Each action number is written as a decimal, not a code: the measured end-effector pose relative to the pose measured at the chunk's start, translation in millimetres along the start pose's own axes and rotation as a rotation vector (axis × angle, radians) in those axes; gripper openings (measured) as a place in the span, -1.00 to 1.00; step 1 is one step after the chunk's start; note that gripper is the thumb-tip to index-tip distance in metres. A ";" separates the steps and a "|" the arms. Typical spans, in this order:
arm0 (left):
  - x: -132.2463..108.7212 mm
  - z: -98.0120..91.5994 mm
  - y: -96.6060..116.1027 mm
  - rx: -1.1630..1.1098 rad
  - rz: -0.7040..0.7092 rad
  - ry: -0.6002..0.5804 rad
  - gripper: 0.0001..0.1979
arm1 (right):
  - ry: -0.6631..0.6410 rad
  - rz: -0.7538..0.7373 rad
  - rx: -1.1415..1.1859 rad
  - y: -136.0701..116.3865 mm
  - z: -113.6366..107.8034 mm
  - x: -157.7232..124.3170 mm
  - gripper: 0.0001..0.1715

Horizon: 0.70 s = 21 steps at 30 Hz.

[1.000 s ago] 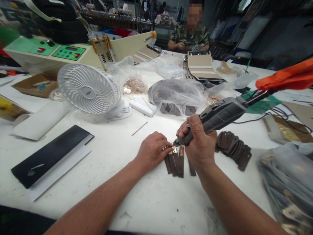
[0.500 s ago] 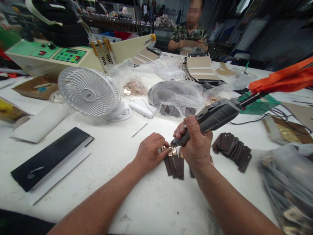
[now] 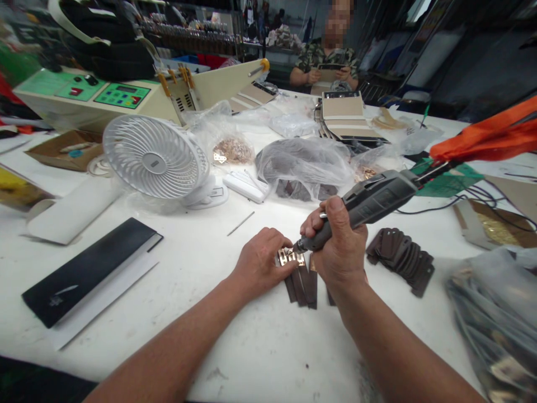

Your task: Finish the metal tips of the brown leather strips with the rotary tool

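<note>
My right hand [image 3: 342,249] is wrapped round a grey electric screwdriver [image 3: 373,196], which slants down to the left. Its tip is at a gold metal plate [image 3: 289,257] on dark brown strips [image 3: 302,286]; whether it touches a screw is too small to tell. My left hand [image 3: 262,258] is closed on the plate's left side, thumb below and fingers above. The strips lie side by side on the white table [image 3: 235,347], partly hidden by my right hand. Right of that hand lies an overlapping pile of brown leather tabs [image 3: 400,257].
A white fan [image 3: 155,162] and a bag of dark pieces [image 3: 304,165] stand behind my hands. A thin metal rod [image 3: 240,223] lies nearby. A black folder [image 3: 92,268] is at left, a plastic bag [image 3: 495,319] at right. A person [image 3: 325,64] sits across the table.
My left thumb has shifted down, so more of the gold plate shows. My right hand keeps its hold on the screwdriver, with its tip still at the plate.
</note>
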<state>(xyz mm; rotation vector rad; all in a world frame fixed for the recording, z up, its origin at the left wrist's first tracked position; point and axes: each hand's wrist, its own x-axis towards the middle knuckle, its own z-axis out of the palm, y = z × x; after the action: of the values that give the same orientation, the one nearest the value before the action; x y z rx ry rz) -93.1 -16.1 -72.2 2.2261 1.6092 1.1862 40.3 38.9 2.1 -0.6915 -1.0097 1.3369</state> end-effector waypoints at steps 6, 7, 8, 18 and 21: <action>-0.2 2.5 -4.0 0.001 0.050 -0.018 -0.77 | 0.029 -0.012 -0.010 -5.5 -3.2 0.1 -0.38; -0.2 2.5 -4.0 -0.007 0.040 -0.025 -0.80 | 0.033 -0.009 -0.018 -5.4 -3.9 0.1 -0.38; -0.1 2.4 -3.8 -0.014 0.030 -0.031 -0.83 | 0.036 -0.007 -0.023 -5.2 -4.7 0.2 -0.38; 1.1 2.4 -1.1 -0.041 0.015 -0.025 -0.88 | 0.040 -0.007 -0.026 -4.4 -7.7 1.4 -0.37; 1.1 2.4 -1.2 -0.045 0.013 -0.031 -0.88 | 0.045 -0.003 -0.022 -4.5 -7.0 1.3 -0.37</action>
<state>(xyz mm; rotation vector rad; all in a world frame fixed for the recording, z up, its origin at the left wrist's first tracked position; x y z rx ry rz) -92.2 -14.0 -73.9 2.2193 1.5431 1.1733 48.5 40.5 3.3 -0.7330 -0.9907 1.3037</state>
